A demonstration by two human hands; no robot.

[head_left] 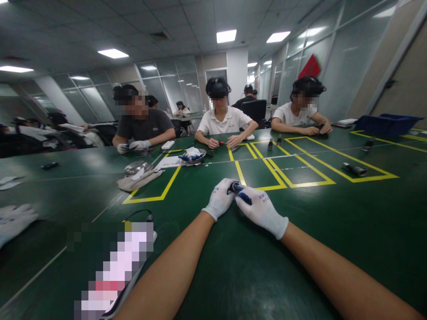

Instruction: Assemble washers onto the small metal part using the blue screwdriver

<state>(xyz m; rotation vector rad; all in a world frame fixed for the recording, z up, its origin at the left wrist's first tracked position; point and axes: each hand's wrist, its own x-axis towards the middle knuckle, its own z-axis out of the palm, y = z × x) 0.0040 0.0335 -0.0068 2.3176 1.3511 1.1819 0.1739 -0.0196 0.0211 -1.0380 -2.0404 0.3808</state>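
over the near middle of the glossy dark-green tabletop [333, 222], just short of the yellow-tape rectangles [273, 188], we have a small dark rounded piece with a shiny rim [234, 187] between our two hands. our left hand [220, 198], in a white fabric glove with blue print, is curled closed on it. our right hand [262, 206], in a matching glove with blue-coated fingertips, comes in from the other side, its thumb and fingers against the piece; whether they clamp it we cannot tell, as the underside is hidden.

the relation that matters is side to side: from our right hand the piece lies to the left and slightly away, right at the fingertips, so neither hand is clearly nearer. its long axis seems to run roughly crosswise between the gloves, though too little shows to be sure.

well off to the right, a dark metallic cylinder [355, 169] lies on its side in a taped rectangle, its length running mostly left to right; our right hand is the nearer one there.
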